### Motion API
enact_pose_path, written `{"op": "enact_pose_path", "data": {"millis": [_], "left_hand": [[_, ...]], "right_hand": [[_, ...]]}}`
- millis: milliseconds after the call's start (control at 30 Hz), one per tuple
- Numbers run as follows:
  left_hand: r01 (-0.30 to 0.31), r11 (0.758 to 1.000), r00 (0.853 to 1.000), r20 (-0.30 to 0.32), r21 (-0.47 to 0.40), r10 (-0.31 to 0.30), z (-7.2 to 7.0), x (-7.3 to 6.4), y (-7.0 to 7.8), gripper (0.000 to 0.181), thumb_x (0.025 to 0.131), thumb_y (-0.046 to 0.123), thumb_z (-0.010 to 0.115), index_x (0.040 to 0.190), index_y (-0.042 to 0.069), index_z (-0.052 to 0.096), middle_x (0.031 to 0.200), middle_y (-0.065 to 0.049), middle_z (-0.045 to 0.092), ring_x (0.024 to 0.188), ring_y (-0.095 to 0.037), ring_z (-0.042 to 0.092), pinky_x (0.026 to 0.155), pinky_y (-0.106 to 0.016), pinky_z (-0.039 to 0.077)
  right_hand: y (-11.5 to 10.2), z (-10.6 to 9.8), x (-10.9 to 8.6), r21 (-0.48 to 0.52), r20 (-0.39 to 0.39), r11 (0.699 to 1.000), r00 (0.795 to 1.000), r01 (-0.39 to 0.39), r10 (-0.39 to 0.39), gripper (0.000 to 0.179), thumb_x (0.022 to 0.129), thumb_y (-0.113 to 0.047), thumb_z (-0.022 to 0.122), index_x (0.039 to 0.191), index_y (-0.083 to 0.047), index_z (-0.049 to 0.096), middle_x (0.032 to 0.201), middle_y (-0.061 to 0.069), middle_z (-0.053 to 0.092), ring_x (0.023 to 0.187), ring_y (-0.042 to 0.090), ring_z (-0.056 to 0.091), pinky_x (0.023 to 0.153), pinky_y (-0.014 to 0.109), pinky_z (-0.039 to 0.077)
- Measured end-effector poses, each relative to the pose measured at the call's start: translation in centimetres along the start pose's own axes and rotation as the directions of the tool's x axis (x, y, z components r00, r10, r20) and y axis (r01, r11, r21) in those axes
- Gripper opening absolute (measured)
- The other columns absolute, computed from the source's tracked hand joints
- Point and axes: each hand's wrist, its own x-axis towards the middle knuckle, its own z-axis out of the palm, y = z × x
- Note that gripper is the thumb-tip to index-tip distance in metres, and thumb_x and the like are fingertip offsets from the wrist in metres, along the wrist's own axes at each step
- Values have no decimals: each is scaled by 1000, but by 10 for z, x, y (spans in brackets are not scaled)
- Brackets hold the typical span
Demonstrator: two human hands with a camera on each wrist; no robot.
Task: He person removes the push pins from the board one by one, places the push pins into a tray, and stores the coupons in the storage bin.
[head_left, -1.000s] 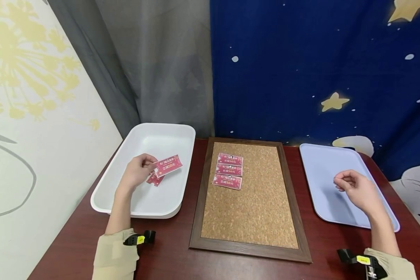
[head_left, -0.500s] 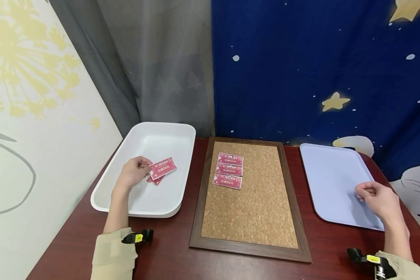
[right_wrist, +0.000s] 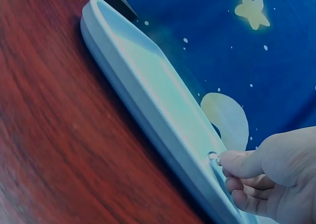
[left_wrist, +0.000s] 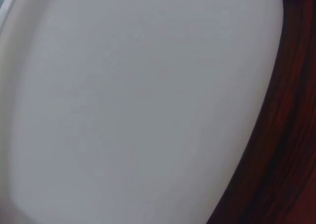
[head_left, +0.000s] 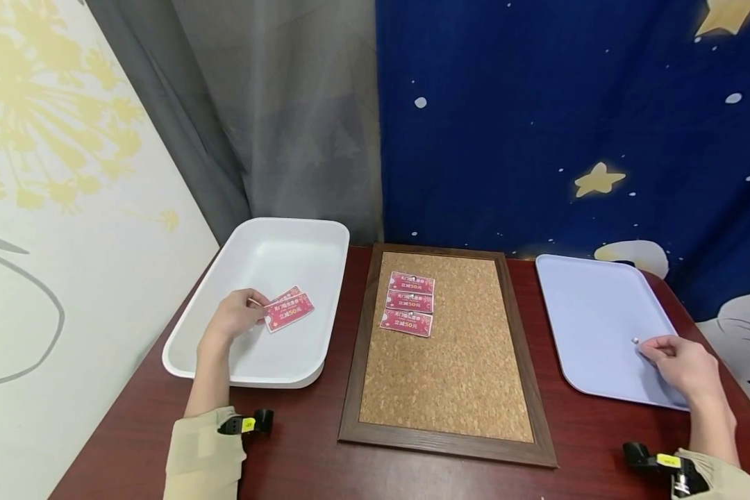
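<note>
My left hand (head_left: 237,314) is inside the white basin (head_left: 184,340) and pinches a red coupon (head_left: 289,314) by its left edge. Behind it, a second coupon (head_left: 292,292) shows partly; I cannot tell whether it is also held. The left wrist view has only the blurred basin (left_wrist: 148,85), without the hand. My right hand (head_left: 684,364) is low over the pale blue tray (head_left: 590,298), thumb and forefinger together on a small silvery pushpin (right_wrist: 213,156). In the right wrist view the right hand (right_wrist: 276,174) has its other fingers curled.
Between basin and tray lies a wood-framed corkboard (head_left: 456,389). Three red coupons (head_left: 409,303) are pinned in a column at its upper left. A dark red table (head_left: 300,444) carries everything. Grey and blue curtains (head_left: 537,125) hang behind, with a patterned wall (head_left: 56,278) at left.
My left hand lowered the coupon slightly, and the second coupon now shows above it instead of below. My right hand moved right and down to the tray, where a pushpin shows at its fingertips.
</note>
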Motion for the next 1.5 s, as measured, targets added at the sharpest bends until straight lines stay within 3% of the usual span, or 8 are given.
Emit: {"op": "enact_pose_path", "data": {"millis": [167,400,767,867,1133,1300,1500], "left_hand": [[9,1000,1000,9,8,-10,0,1,-1,23,94,7,60,112,-8,61,89,-14,61,82,-26,54,71,-36,41],[19,1000,1000,23,14,-20,0,2,-2,24,95,10,62,113,-6,61,91,-15,61,85,-27,54,72,-37,41],[16,1000,1000,-20,-10,-16,-1,5,-4,27,98,15,61,116,-5,60,100,-18,63,87,-27,57,72,-35,44],[4,999,1000,-31,-34,-5,-1,5,-3,28,99,16,60,118,-4,60,103,-18,63,90,-28,58,71,-34,45],[-84,995,994,-73,-49,80,0,5,0,26,100,15,58,117,-4,61,109,-21,63,94,-32,61,72,-32,47],[-122,991,989,-96,-49,116,-1,3,4,26,99,15,59,116,-4,63,111,-21,63,95,-29,58,72,-32,47],[-186,981,978,-110,-61,179,0,-2,14,23,98,13,60,114,-3,64,105,-19,64,91,-28,57,72,-33,46]], "right_hand": [[7,1,1,-1,14,1000,1000,-12,12,31,101,-20,60,105,11,64,93,27,63,89,41,50,72,45,35],[9,4,2,28,-3,999,999,-37,37,34,103,-22,58,109,12,62,98,30,62,92,43,50,75,51,36],[10,0,0,48,-5,998,999,-47,48,39,104,-26,57,114,11,60,99,28,61,90,38,48,70,39,33],[10,-2,-1,53,-9,998,999,-35,36,42,103,-30,57,115,11,59,98,26,62,84,32,51,68,38,34],[-1,-6,-1,95,-55,995,998,2,3,49,102,-36,57,122,9,56,106,31,65,66,-5,48,62,29,37],[-10,-9,-2,108,-61,992,997,59,-52,48,101,-37,58,123,7,57,106,27,67,67,-14,44,58,21,40],[-30,-9,-1,137,-65,977,986,161,-153,45,101,-34,61,122,6,60,100,18,70,70,-16,47,57,14,42]]}}
